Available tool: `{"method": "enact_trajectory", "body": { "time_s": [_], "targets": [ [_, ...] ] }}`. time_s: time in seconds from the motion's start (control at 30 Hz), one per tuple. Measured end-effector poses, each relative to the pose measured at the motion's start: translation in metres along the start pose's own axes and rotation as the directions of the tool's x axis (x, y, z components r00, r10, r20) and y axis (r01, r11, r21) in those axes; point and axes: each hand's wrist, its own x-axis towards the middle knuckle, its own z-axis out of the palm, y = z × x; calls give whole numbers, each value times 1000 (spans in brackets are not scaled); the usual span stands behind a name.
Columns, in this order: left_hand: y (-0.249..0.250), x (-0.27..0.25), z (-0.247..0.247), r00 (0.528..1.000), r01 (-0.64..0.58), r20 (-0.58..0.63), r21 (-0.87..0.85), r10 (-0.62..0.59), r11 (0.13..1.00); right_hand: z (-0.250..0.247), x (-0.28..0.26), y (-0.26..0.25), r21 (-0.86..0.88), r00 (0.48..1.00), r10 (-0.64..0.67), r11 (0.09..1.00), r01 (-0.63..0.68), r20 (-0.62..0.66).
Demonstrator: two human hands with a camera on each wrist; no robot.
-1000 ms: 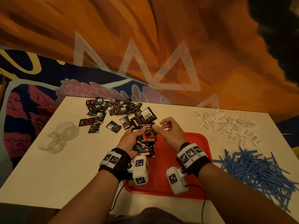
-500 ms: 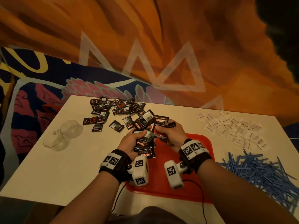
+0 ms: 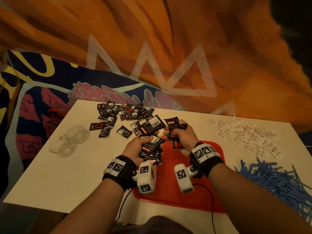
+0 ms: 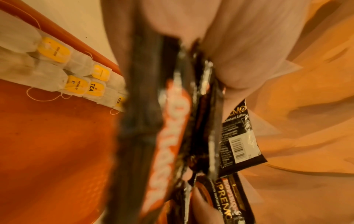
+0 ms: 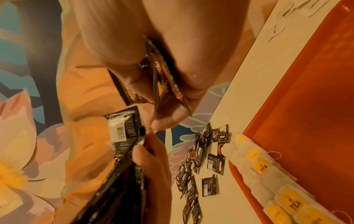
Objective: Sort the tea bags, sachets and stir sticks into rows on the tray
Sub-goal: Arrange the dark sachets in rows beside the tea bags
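Observation:
My left hand (image 3: 143, 146) grips a stack of black coffee sachets (image 3: 152, 149) above the far left corner of the red tray (image 3: 170, 191). Beside it, my right hand (image 3: 179, 134) pinches a few black sachets (image 3: 173, 127) upright. In the left wrist view the sachet stack (image 4: 172, 136) fills the middle, with a row of tea bags (image 4: 76, 72) with yellow tags along the tray's edge (image 4: 67, 37). The right wrist view shows the pinched sachets (image 5: 164, 84), the tea bags (image 5: 268, 174) and loose sachets (image 5: 201, 166) on the table.
More black sachets (image 3: 125, 114) lie scattered at the table's far left. White sachets (image 3: 244, 134) are spread at the far right, and a heap of blue stir sticks (image 3: 278, 181) lies at the near right. Two clear glass cups (image 3: 69, 141) stand at the left.
My right hand has picked up sachets and now holds them upright. Both hands have risen slightly with their sachets. The head view has tilted a little.

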Motion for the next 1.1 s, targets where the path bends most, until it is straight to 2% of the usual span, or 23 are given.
{"method": "enact_trajectory", "body": {
  "time_s": [0.13,0.23,0.33,0.47,0.53,0.6,0.7,0.77,0.83,0.93,1.03,1.1],
  "targets": [
    [-1,-2,-4,1000,12,3,1,-12,1000,0,0,0,-31,999,-42,999,42,8],
    [-2,-2,-6,998,50,23,10,-51,999,-2,-3,-3,-173,985,-141,972,157,101],
    [-3,1,-8,998,63,18,37,-63,997,1,-2,1,-443,956,-231,849,289,181],
    [-7,2,-10,998,57,25,34,-58,998,5,0,5,-489,907,-394,768,413,148],
    [-7,5,-11,998,54,-19,2,-54,999,6,-5,2,-552,848,-507,667,500,155],
    [-7,5,-11,997,47,-63,-16,-47,999,6,-11,0,-679,782,-564,467,567,265],
    [-6,5,-8,994,41,-97,-65,-47,997,4,-21,2,-804,764,-458,158,573,454],
    [-7,7,-8,991,60,-114,-109,-72,992,4,-26,7,-816,747,-404,1,578,528],
    [-7,8,-6,990,77,-111,-126,-91,989,5,-29,12,-819,737,-381,-115,562,559],
    [-8,5,1,991,99,-65,-179,-113,979,7,-32,15,-828,751,-354,-184,529,558],
    [-11,2,2,990,132,-13,-236,-139,963,10,-36,12,-851,803,-287,-233,471,523],
    [-12,1,1,991,129,-12,-187,-134,974,10,-37,11,-858,833,-226,-229,459,505]
  ]
}}
